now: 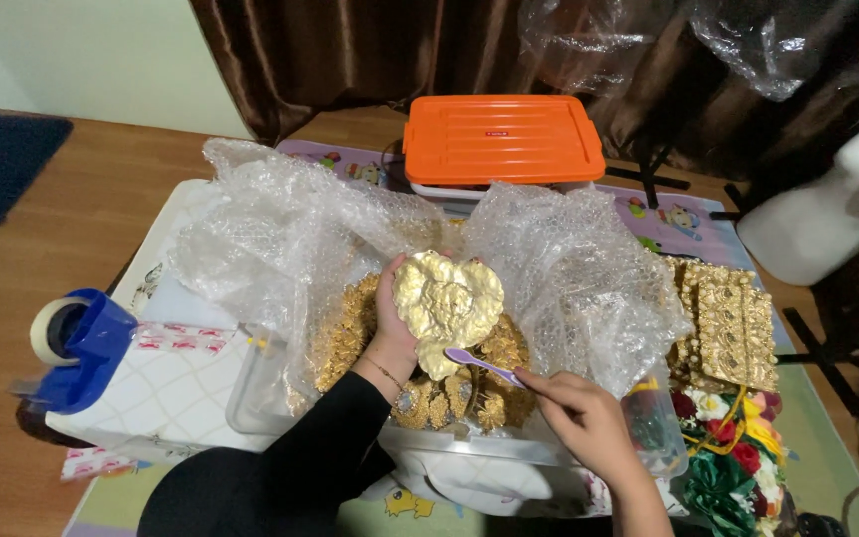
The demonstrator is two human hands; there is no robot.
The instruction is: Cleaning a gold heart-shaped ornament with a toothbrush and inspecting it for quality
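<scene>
Above the clear tub (251, 398), left hand (395, 318) grips gold ornament (447, 303).

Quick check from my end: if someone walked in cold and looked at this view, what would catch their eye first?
Most likely the crinkled gold heart-shaped ornament at centre, held up by the left hand over a clear bin lined with bubble wrap, while the right hand holds a small purple tool to its lower tip. Next, the bright orange lid on the box behind, and the blue tape dispenser at far left.
</scene>
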